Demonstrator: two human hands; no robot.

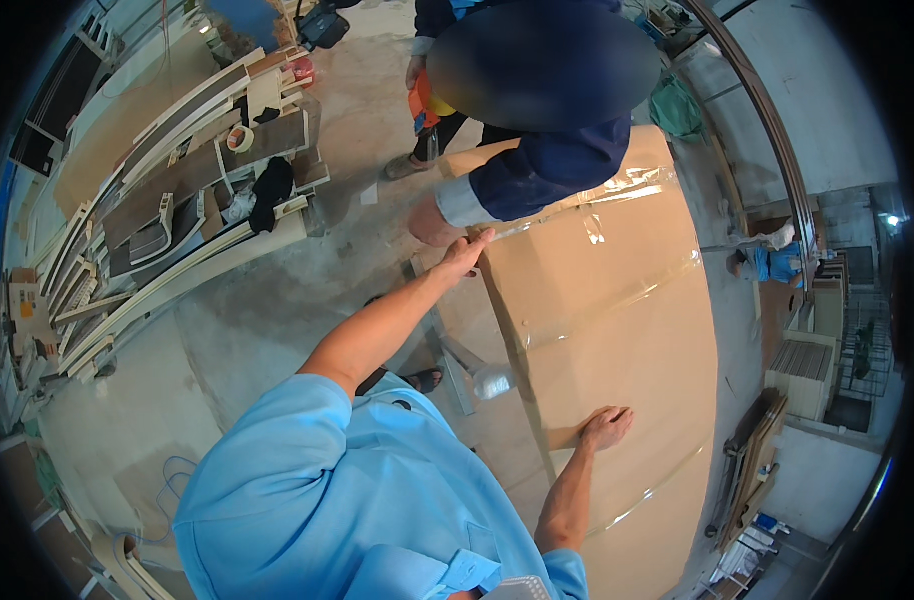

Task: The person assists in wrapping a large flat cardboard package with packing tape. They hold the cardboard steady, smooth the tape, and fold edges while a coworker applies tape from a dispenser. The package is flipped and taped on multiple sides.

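A long brown cardboard package [617, 300], banded with clear tape [632, 185], lies in front of me and to my right. At its far left edge my left hand [463, 255] is closed, fingertips pinching the end of a clear tape strip that runs along the cardboard. My right hand [607, 428] rests on the top of the package nearer to me, its fingers curled; what they hold, if anything, is hidden. Across from me a person in a dark blue jacket [562, 170] leans over the package, one hand [437, 222] close to my left hand. An orange and yellow tool [424, 100] is in their other hand.
Pale trim strips and boards [197, 190] are heaped at the left, with a tape roll [240, 139] on them. Below the package edge lies a plastic-wrapped bundle [493, 381]. Flat boards [752, 460] lean along the right side. A blue cord [177, 475] lies at the lower left.
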